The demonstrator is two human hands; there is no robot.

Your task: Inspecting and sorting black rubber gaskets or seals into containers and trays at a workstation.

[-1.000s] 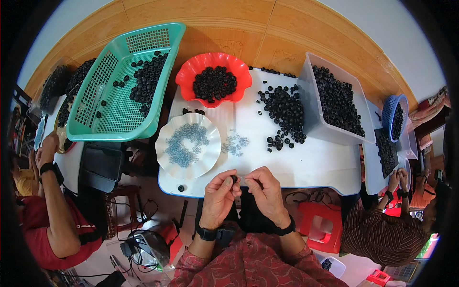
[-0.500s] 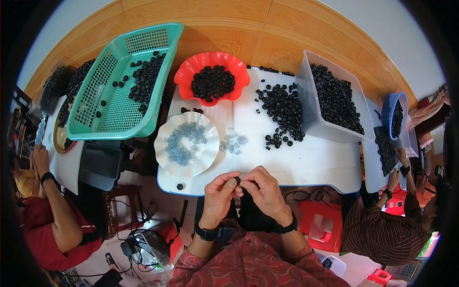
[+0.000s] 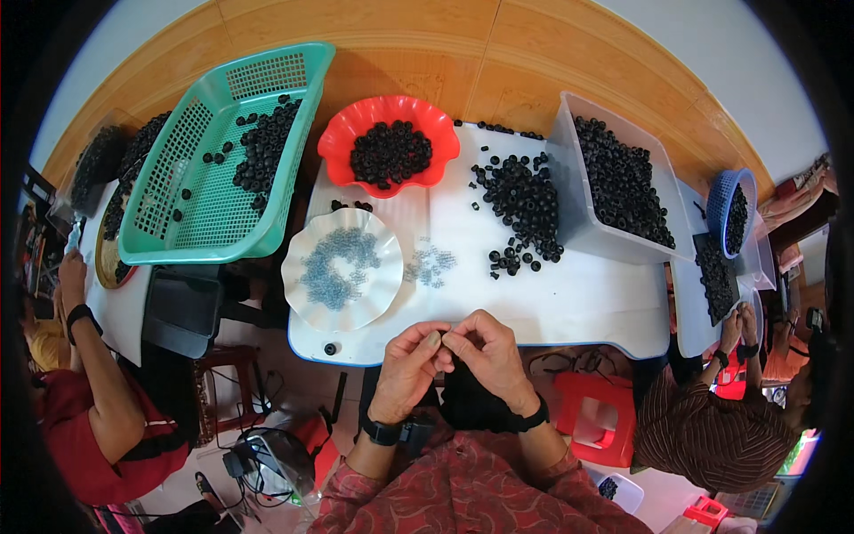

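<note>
White tabletop [image 3: 569, 294] across mid-frame, near edge curving just above both hands. Left hand [image 3: 411, 363] and right hand [image 3: 487, 354] low centre, fingertips pinched together, narrow, on something too small to tell. White scalloped plate [image 3: 342, 267] of pale blue rings left of centre, hanging over the table's left edge. Loose black rings [image 3: 525, 209] heaped right of centre, bare white strip between heap and hands. Red bowl [image 3: 389, 147] above, green basket [image 3: 222, 160] upper left, clear bin [image 3: 623, 182] upper right.
</note>
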